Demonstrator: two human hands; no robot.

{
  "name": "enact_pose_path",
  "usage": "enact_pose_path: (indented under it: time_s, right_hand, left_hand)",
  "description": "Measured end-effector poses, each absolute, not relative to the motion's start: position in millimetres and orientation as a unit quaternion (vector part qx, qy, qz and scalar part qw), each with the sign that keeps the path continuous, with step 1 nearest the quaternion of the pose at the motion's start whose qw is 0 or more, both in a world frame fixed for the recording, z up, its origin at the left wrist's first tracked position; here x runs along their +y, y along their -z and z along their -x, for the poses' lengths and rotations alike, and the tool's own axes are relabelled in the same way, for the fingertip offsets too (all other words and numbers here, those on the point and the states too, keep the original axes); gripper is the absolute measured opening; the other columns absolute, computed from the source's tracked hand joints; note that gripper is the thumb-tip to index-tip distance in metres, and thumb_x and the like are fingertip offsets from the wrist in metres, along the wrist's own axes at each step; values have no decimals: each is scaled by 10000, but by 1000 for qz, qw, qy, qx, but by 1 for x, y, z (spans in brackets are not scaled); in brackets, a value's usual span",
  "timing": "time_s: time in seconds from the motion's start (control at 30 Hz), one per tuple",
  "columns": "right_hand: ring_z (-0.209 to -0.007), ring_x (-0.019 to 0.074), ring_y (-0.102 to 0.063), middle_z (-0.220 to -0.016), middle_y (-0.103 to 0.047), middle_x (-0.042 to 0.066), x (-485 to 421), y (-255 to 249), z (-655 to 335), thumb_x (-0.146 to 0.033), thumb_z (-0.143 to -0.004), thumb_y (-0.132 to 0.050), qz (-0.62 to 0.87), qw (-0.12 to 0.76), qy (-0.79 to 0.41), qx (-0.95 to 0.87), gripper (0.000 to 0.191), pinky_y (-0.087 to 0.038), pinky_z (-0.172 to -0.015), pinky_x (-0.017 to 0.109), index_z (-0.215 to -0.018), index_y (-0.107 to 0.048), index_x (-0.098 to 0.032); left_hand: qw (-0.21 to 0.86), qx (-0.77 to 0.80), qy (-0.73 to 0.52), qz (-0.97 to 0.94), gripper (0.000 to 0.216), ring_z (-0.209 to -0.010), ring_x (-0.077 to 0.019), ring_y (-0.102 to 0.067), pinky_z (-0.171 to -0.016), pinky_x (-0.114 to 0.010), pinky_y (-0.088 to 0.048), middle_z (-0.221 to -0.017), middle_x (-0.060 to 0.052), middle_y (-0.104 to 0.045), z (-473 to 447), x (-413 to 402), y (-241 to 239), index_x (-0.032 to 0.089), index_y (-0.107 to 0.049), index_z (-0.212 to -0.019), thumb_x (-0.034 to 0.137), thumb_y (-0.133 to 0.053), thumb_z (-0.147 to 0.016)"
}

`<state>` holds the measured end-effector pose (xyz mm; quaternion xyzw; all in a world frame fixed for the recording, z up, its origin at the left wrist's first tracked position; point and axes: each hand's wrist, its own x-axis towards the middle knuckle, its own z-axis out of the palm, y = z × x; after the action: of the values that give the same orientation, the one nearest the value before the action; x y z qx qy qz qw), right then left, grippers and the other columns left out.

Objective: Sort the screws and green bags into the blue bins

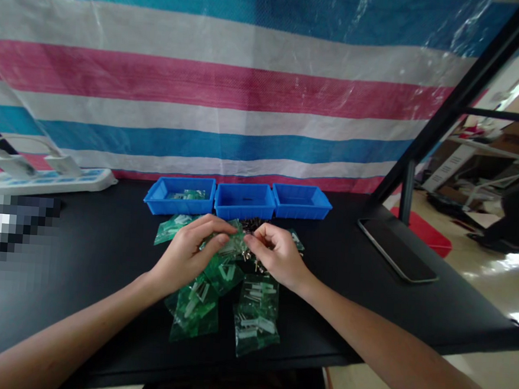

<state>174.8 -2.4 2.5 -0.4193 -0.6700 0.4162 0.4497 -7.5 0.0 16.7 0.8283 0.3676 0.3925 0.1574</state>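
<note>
A small clear-green plastic bag (237, 243) is held between my two hands, over the middle of the heap. My left hand (191, 246) pinches its left side with thumb and fingers. At its right edge, the thumb and curled fingers of my right hand (279, 254) are closed on it. Under and beside my right hand lie loose small metal pieces (260, 267) that look like screws. Closer to me lie more green bags with pale slender pieces inside, one at the left (195, 308) and one at the right (257, 322).
Three blue trays stand in a row behind my hands; the left tray (152, 198) contains a green bag, the middle tray (244, 212) a small dark piece. A phone (395, 248) lies at right, a power strip (96, 178) at left. A black frame post (406, 193) rises at right.
</note>
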Motion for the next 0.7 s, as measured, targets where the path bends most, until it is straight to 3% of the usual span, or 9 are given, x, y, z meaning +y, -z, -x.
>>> enact_pose_path:
  time_s: [0.1, 0.2, 0.3, 0.43, 0.53, 0.7]
  right_hand:
    - [-471, 81, -416, -553, -450, -50, -2, -1, -174, -357, -784, -533, 403, 455, -438, -662, 195, -320, -449, 211, -805, -506, -165]
    - [-563, 96, -470, -652, -487, -31, -2, -1, -174, -332, -785, -538, 395, 470, -437, -658, 238, -371, -520, 224, -953, -493, -171]
    - [-600, 99, -479, -686, -502, -17, -2, -2, -173, -330, -780, -548, 399, 457, -434, -666, 192, -366, -521, 219, -885, -512, -173]
    - [-509, 78, -401, -580, -441, -43, -4, -2, -172, -289, -795, -521, 384, 430, -429, -696, 150, -307, -463, 204, -710, -495, -169]
    - [-485, 74, -388, -549, -419, -53, -5, -2, -171, -265, -798, -513, 382, 453, -411, -692, 165, -300, -450, 201, -672, -458, -174]
    - [-511, 93, -452, -577, -483, -28, -3, -4, -175, -282, -800, -524, 409, 501, -333, -687, 147, -347, -471, 214, -706, -486, -176]
  left_hand:
    - [166, 380, -394, -820, 210, -813, -155, -566, -704, -263, -443, -885, -49, -607, 7, -1, -18, 168, -594, -930, 184, -391, -874]
    - [162, 385, -392, -820, 167, -822, -160, -566, -696, -261, -452, -897, -51, -598, 6, -1, -15, 168, -574, -937, 157, -439, -839]
    - [182, 390, -392, -813, 194, -837, -169, -580, -704, -274, -474, -930, -53, -590, 5, -2, -8, 184, -523, -1006, 165, -476, -818]
    - [237, 382, -412, -792, 297, -913, -180, -579, -741, -289, -487, -991, -63, -570, 2, -4, -2, 203, -445, -1098, 189, -503, -807]
    - [267, 392, -420, -774, 334, -793, -150, -581, -653, -255, -480, -882, -30, -559, 1, -3, -3, 201, -418, -1120, 211, -513, -799]
    - [327, 423, -408, -740, 159, -607, -115, -504, -550, -230, -410, -667, 23, -507, 4, 5, -9, 163, -502, -924, 264, -503, -801]
